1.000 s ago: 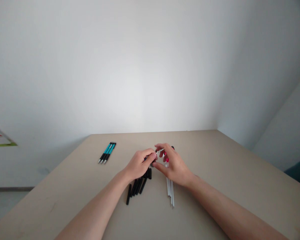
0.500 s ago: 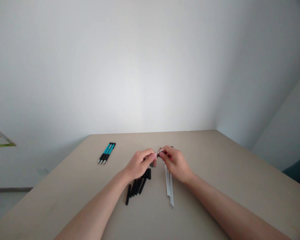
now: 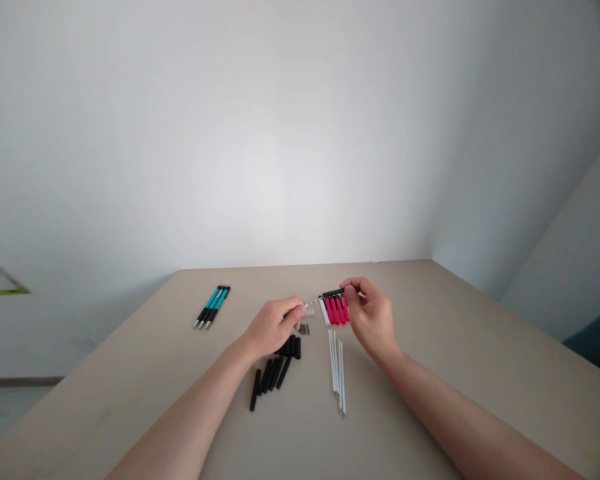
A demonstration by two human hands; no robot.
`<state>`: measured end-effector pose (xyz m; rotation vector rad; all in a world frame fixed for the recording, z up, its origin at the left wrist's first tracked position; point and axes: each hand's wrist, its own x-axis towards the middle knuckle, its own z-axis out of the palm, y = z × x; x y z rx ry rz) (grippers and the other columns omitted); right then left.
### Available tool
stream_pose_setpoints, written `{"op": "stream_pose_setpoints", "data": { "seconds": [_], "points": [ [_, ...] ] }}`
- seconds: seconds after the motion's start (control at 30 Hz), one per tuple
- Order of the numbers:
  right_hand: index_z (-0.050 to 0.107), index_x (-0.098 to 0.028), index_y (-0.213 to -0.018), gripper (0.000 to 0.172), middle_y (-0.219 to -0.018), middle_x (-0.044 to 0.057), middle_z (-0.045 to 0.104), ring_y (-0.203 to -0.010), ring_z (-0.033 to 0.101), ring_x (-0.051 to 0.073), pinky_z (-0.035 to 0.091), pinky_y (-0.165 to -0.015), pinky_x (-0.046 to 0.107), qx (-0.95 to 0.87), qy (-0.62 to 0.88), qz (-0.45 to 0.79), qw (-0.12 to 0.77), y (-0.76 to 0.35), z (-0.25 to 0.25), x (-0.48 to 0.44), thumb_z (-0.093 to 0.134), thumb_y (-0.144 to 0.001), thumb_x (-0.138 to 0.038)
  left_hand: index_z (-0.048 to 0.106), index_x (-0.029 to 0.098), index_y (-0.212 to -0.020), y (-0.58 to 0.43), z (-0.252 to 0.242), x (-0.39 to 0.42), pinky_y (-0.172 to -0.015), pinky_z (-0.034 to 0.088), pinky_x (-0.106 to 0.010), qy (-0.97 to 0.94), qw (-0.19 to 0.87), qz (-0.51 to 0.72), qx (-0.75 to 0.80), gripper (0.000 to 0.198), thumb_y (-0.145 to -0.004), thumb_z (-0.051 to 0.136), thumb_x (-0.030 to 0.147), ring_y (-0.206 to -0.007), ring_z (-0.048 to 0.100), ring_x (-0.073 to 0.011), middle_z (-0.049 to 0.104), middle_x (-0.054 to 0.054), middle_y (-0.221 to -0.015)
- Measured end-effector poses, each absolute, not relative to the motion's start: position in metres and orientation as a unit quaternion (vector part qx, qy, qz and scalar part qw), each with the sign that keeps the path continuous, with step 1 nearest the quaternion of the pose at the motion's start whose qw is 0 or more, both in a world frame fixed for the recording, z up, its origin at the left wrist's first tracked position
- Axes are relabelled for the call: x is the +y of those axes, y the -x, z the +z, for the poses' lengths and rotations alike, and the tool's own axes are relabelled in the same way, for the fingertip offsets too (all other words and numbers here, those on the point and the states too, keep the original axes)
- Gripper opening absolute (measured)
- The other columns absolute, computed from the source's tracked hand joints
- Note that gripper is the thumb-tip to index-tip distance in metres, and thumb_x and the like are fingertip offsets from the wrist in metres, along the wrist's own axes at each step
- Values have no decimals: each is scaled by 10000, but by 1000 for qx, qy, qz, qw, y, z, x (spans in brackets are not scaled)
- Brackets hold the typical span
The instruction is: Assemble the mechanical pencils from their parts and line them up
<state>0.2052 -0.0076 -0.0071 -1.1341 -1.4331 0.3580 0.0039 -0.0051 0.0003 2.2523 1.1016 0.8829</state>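
Pinch grips on both sides, as I see them from my remote seat: the left hand has thumb and forefinger pressed together on a thin silvery-white rod, the right hand thumb and forefinger clamped on one end of a slim black tube. Rod and tube hang end to end above the beige tabletop, presumably held by their far ends so the facing ends show; whether they touch, I cannot tell. Just below the tube lie pink barrels with black clips beside one white barrel. Small grey springs, slim white sticks and matt black cylinders lie in separate groups, seemingly sorted by kind for easy reach. Three teal-and-black pens rest well apart at left, probably to leave the middle free.
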Motion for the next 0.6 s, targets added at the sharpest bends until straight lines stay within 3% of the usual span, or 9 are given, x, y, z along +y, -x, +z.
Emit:
{"op": "stream_pose_setpoints", "data": {
  "seconds": [0.6],
  "points": [
    [626, -179, -858, 173, -773, 42, 608, -679, 540, 151, 418, -625, 267, -761, 385, 116, 509, -199, -2, -12, 458, -895, -202, 525, 182, -739, -2, 2, -6, -589, 346, -213, -840, 211, 279, 415, 268, -919, 379, 318, -568, 491, -109, 545, 32, -604]
  ]
}}
